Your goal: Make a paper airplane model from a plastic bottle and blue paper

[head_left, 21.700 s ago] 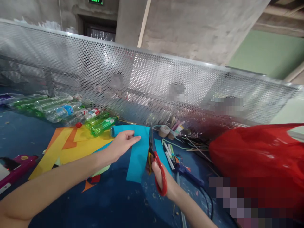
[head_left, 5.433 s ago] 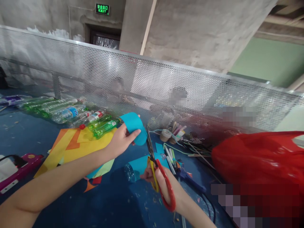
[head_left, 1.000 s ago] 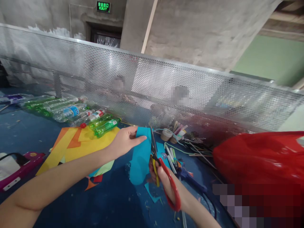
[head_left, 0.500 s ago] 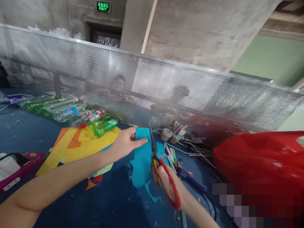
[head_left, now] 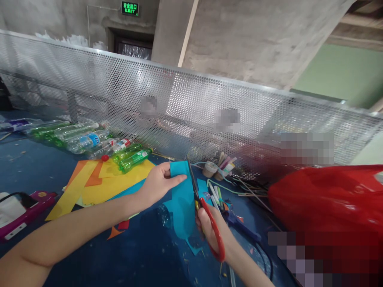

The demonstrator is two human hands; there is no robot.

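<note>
Bright blue paper piece (head_left: 183,203), long and with a rounded near end, is in the middle of the scene, over the dark blue tabletop (head_left: 104,263). The left hand (head_left: 160,181) pinches its far end: the thumb lies flat on the front side, and the other fingers are bent, partly hidden behind the paper. The right hand (head_left: 211,225) holds the scissors with black blades and red and yellow handles (head_left: 196,192). Its thumb is in the red loop, and its other fingers are curled at the yellow handle; how tightly they press, I cannot tell. The blades lie along the right edge of the paper, pointing to the far side; whether they are closed completely, I cannot tell.

A clear plastic bottle (head_left: 163,215) lies just left of the paper, partly covered by it. A thin, pointed blue paper scrap (head_left: 194,250) lies at its near end. On the left are yellow paper sheets (head_left: 119,185), and beyond them lies a green plastic bottle with a white label (head_left: 134,160). To the right of the scissors are white marker pens (head_left: 214,196), a dark blue glue gun (head_left: 242,226) and, farther right, a shiny red plastic bag (head_left: 326,199).
</note>
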